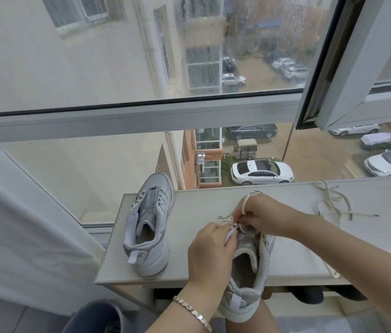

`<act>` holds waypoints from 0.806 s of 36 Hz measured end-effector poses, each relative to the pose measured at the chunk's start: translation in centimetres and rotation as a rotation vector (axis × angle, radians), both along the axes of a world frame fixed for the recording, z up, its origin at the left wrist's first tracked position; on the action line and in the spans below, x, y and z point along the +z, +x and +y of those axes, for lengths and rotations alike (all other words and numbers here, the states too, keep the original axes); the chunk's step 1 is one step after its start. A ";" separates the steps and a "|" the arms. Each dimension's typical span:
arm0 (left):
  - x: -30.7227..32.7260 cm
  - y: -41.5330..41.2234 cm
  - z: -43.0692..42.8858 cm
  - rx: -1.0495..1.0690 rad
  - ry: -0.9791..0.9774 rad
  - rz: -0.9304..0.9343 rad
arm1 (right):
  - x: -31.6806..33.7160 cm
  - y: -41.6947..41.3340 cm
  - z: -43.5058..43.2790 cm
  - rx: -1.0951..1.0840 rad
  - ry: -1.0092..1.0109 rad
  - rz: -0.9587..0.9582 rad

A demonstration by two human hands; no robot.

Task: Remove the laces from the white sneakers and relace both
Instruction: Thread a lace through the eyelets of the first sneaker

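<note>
One white sneaker (150,227) stands without a lace on the left of the white shelf top (189,207), heel toward me. The second white sneaker (249,280) rests with its heel over the shelf's front edge, against my knee. My left hand (211,253) grips its eyelet flap on the left side. My right hand (269,215) pinches a cream lace (245,203) that loops up above the eyelets. A second loose lace (333,203) lies tangled on the shelf at the right.
Behind the shelf is a large window (189,104) looking down onto parked cars; an opened sash (357,68) juts in at upper right. A white curtain (21,224) hangs at left. A grey bin (93,318) stands on the floor below.
</note>
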State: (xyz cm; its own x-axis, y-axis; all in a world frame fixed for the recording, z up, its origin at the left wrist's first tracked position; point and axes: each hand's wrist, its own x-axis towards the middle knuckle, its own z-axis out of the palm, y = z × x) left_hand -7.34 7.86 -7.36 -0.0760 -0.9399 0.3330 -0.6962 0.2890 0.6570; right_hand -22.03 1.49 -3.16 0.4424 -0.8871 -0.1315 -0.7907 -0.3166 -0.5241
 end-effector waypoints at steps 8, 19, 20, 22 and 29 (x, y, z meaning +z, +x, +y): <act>-0.1 0.1 0.1 -0.004 -0.058 0.048 | -0.3 -0.4 -0.2 -0.117 0.211 -0.209; -0.5 0.4 -0.3 0.024 -0.113 0.032 | -0.9 0.7 0.9 -0.206 -0.012 -0.277; -0.5 0.4 -0.4 0.033 -0.111 0.030 | -1.1 0.9 1.1 -0.253 -0.033 -0.283; -0.7 0.5 -0.4 0.034 -0.122 0.025 | -1.5 1.4 1.5 -0.336 -0.068 -0.310; -1.0 0.7 -0.6 -0.009 -0.149 -0.015 | -1.6 2.0 3.0 -0.438 -0.104 -0.313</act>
